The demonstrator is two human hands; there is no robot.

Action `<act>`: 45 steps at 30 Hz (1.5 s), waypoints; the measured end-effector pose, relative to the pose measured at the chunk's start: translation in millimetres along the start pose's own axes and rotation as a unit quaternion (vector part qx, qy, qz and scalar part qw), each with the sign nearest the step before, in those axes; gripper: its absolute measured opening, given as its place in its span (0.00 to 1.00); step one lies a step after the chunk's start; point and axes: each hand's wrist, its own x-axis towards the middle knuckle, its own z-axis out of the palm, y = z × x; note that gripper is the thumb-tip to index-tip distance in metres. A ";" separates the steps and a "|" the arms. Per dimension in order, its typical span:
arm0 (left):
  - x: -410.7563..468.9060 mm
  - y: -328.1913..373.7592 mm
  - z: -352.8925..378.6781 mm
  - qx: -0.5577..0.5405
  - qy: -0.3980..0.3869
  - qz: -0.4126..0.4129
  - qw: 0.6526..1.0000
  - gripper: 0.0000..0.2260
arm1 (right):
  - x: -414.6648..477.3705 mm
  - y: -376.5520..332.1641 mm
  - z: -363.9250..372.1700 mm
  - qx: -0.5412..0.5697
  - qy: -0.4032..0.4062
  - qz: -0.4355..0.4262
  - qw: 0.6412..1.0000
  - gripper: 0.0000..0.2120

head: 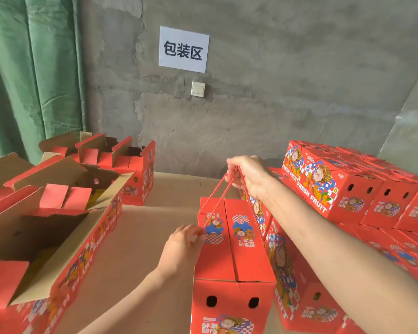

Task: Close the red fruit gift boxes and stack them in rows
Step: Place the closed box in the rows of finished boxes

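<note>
Right hand point(247, 175) fisted around red rope handles point(217, 196) above the closed box point(229, 249), left hand point(184, 247) pinching a rope at the lid's left edge (hands apart), box on brown cardboard point(135, 237), just beside stacked closed boxes point(348, 189) rightward, open boxes point(58, 237) left.

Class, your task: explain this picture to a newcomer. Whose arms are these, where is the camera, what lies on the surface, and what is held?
No machine here: one camera worn on a person's head looks forward and down, so both bare arms are the wearer's own. The right hand grips the rope handle of a closed red box, holding it taut above the lid; the left hand pinches the same rope low, by the box top. To the left stand open boxes, flaps up; to the right, closed boxes are stacked in rows. All rest on brown cardboard.
</note>
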 end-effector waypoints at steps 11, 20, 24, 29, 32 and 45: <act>35.0 -39.2 60.3 0.014 -0.219 -0.082 0.972 0.30 | 45.6 49.2 6.2 -0.117 0.103 0.019 0.988 0.10; 36.1 -63.5 99.0 -0.078 -0.199 -0.140 0.967 0.22 | 0.3 172.3 -18.8 -0.507 0.065 0.057 0.858 0.29; 33.0 -61.9 106.8 -0.083 -0.138 -0.055 0.985 0.17 | -33.4 241.1 -7.2 -0.598 -0.004 -0.056 0.799 0.46; 35.7 -72.0 114.3 -0.091 -0.122 -0.033 0.988 0.13 | -29.6 274.0 11.7 -0.673 0.105 -0.163 0.713 0.34; 48.4 -75.2 118.7 -0.086 -0.133 -0.044 0.986 0.12 | -10.4 287.4 10.3 -0.677 0.130 -0.183 0.701 0.34; 216.0 -65.0 190.6 0.067 -0.152 -0.119 0.979 0.17 | 169.0 294.2 -9.0 -0.627 0.148 -0.154 0.750 0.49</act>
